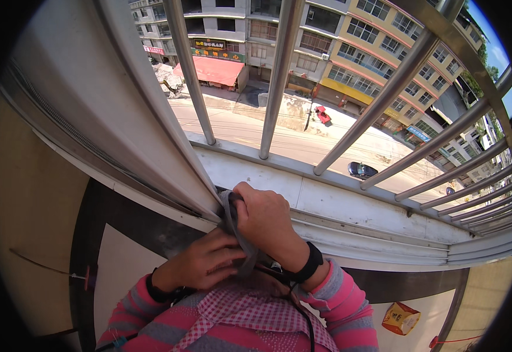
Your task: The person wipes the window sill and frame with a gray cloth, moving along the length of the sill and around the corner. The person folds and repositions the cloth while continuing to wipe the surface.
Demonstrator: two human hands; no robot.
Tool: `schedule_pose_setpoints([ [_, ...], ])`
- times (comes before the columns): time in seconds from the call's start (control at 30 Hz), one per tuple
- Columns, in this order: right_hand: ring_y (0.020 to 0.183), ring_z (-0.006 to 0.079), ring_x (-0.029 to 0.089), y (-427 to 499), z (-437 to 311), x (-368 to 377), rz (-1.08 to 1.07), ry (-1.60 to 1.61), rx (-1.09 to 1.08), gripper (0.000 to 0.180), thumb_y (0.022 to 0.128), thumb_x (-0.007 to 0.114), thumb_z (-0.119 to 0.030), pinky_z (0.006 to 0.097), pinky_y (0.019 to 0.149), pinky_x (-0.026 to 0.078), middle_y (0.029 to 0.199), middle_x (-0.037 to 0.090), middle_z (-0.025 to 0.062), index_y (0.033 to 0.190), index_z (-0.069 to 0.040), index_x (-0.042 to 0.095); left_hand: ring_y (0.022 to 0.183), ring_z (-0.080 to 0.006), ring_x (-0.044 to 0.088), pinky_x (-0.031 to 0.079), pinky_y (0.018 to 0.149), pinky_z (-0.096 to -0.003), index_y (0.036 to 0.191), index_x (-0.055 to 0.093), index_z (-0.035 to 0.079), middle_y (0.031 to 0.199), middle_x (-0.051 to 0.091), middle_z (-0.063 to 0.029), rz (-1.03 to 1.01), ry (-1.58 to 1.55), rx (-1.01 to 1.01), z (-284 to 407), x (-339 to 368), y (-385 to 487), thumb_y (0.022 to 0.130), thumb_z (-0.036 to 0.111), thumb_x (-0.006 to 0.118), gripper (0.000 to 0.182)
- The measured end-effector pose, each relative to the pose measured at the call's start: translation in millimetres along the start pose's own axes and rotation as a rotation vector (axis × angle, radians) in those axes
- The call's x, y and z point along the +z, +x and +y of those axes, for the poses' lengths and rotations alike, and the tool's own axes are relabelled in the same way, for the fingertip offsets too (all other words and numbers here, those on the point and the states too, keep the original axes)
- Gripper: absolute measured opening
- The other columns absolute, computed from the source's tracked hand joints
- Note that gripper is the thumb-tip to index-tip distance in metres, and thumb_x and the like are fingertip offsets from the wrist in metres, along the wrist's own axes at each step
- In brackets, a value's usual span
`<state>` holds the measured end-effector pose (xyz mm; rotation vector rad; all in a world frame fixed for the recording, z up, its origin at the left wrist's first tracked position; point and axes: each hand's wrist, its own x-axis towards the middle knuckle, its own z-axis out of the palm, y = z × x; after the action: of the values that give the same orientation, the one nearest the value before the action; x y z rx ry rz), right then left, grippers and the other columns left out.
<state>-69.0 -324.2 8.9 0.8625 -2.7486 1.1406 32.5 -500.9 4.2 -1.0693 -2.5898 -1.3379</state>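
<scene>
A dark grey cloth is bunched at the end of the white sliding window frame. My right hand has its fingers closed around the upper part of the cloth, right beside the frame's edge. Lower and to the left, my left hand grips the cloth's lower folds; its fingers are slightly blurred. Below and right of my right hand runs the white window track, with the pale outer sill beyond it. The cloth's far side is hidden behind the hands.
Metal security bars stand outside the sill, high above a street with a dark car. On the floor at right lies a red and yellow paper container. A thin rod sticks out at left.
</scene>
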Motion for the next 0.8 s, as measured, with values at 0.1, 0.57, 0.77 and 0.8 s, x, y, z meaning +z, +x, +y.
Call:
schedule_pose_setpoints([
  [0.1, 0.071, 0.0449, 0.065, -4, 1, 2, -0.017, 0.015, 0.047, 0.011, 0.091, 0.061, -0.016, 0.0536, 0.062, 0.052, 0.074, 0.067, 0.021, 0.098, -0.009, 0.065, 0.108, -0.0358, 0.064, 0.053, 0.093, -0.0417, 0.112, 0.068, 0.001, 0.118, 0.065, -0.0163, 0.149, -0.056, -0.015, -5, 13, -5, 0.079, 0.005, 0.078, 0.035],
  [0.57, 0.05, 0.0046, 0.05, -93, 14, -102, 0.179, 0.623, -0.015, 0.013, 0.084, 0.071, 0.002, 0.0204, 0.048, 0.035, 0.06, 0.06, 0.0005, 0.097, -0.001, 0.07, 0.11, -0.0337, 0.057, 0.049, 0.09, -0.0476, 0.112, 0.054, 0.012, 0.122, 0.055, -0.0134, 1.099, 0.984, -0.01, 43, 12, 31, 0.071, 0.02, 0.092, 0.057],
  [0.77, 0.067, 0.005, 0.057, -118, 14, -140, 0.303, 0.826, 0.046, 0.011, 0.089, 0.069, 0.004, 0.0191, 0.061, 0.045, 0.078, 0.066, 0.0012, 0.1, 0.002, 0.068, 0.138, -0.0472, 0.04, 0.03, 0.111, -0.0608, 0.148, 0.041, 0.009, 0.154, 0.035, -0.0294, 1.254, 1.13, -0.174, 51, -14, 80, 0.075, 0.027, 0.088, 0.088],
  [0.8, 0.065, 0.0042, 0.056, -120, 16, -147, 0.353, 0.808, 0.046, 0.01, 0.087, 0.072, 0.002, 0.0185, 0.059, 0.043, 0.077, 0.066, 0.0008, 0.096, 0.001, 0.068, 0.138, -0.0486, 0.04, 0.031, 0.112, -0.0594, 0.151, 0.035, 0.006, 0.155, 0.032, -0.031, 1.25, 1.073, -0.223, 54, -13, 79, 0.074, 0.024, 0.089, 0.096],
])
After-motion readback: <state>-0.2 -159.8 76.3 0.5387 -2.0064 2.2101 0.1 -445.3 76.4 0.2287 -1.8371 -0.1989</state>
